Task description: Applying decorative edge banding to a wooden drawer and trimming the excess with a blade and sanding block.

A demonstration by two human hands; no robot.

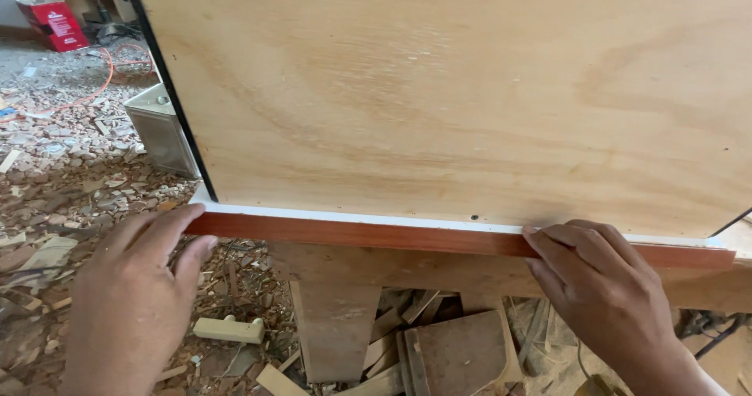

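— Fingers first: what are they doing on that red-brown strip?

— Those of the left hand [133, 294] lie close together, nearly straight, tips pressed flat against the left end of the reddish edge strip [423, 238]. The thumb sits just below, apart from the strip. Nothing is pinched there; it is a flat press.

— And the other hand?

— The right hand [603, 286] has its fingers bunched and curled, the tips laid on the strip's face well toward its right end, with the top finger touching the white edge [352, 216] above it. Whether the thumb is behind the strip I cannot tell; it is hidden.

— Where does the strip sit?

— It runs level along the near edge of the big plywood panel [454, 90], just under that thin white line, from the panel's left corner to its right one. Below it a bare wooden rail and leg [333, 318] hold things up.

— And round about?

— Wood offcuts [454, 357] lie on the floor under the panel, shavings and chips [70, 184] spread off to the left, a grey metal box [160, 133] stands beside the panel's dark left edge, an orange cable [106, 75] loops beyond it, and a red box [55, 21] lies far back.
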